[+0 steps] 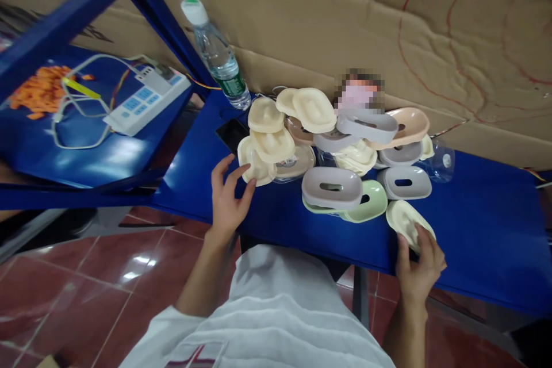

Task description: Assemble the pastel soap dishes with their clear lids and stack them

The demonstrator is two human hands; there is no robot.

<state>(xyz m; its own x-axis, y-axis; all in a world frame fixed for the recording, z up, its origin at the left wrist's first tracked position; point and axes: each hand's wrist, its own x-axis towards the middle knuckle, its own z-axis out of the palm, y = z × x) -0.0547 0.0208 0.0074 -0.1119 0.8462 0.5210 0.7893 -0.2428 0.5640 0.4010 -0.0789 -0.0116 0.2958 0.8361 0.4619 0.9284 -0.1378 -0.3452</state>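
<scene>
My right hand [420,261] grips a cream oval plastic piece [405,218] at the front edge of the blue table. Fingers apart, my left hand [232,195] is beside a cluster of cream oval pieces [272,145], its fingertips close to the nearest one; whether they touch it I cannot tell. Between the hands lie oval plastic dishes with a slot in the bottom: a grey dish [332,187] on green dishes [371,202], and another grey dish [407,182] to the right. Behind them a grey dish [366,125] leans on a peach dish [414,123].
A water bottle [219,60] stands at the back left, near a dark phone-like object [233,135]. A clear plastic container [442,161] lies at the right. Farther left are a power strip [146,103], cables and orange pieces [41,92]. Cardboard [310,17] lines the back.
</scene>
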